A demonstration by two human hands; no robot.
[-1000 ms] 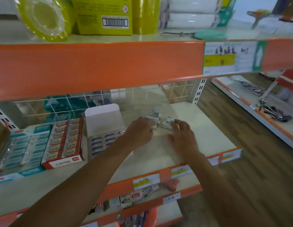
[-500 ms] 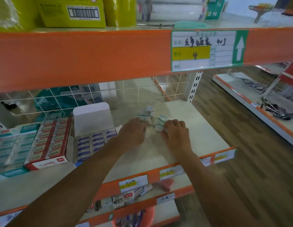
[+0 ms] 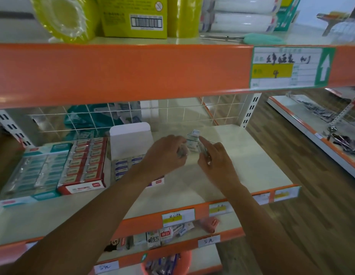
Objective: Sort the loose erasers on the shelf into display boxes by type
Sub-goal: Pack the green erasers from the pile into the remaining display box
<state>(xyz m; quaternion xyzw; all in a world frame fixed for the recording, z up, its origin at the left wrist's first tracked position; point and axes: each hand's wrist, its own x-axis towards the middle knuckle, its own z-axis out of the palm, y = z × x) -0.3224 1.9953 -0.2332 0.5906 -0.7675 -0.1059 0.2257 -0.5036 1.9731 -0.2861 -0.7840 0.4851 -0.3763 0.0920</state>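
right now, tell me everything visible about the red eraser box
The red cardboard display box lies open on the cream shelf, holding two columns of erasers in red and cream sleeves. Its white front panel bears a red logo. A teal box is at its left, a white box with raised lid at its right. Neither left hand nor right hand touches it.

above left hand [image 3: 164, 153]: yellow-green barcoded box [image 3: 133, 16], shrink-wrapped yellow-green roll [image 3: 67, 16] further left | above right hand [image 3: 216, 157]: teal-handled scissors [image 3: 258, 38], handwritten price label [image 3: 291, 66] with green arrow | behind: wire grid [image 3: 172, 114], teal bag [image 3: 93, 118] | right: wooden floor [image 3: 291, 155] | below: small packets [image 3: 162, 235], orange tub [image 3: 172, 262]
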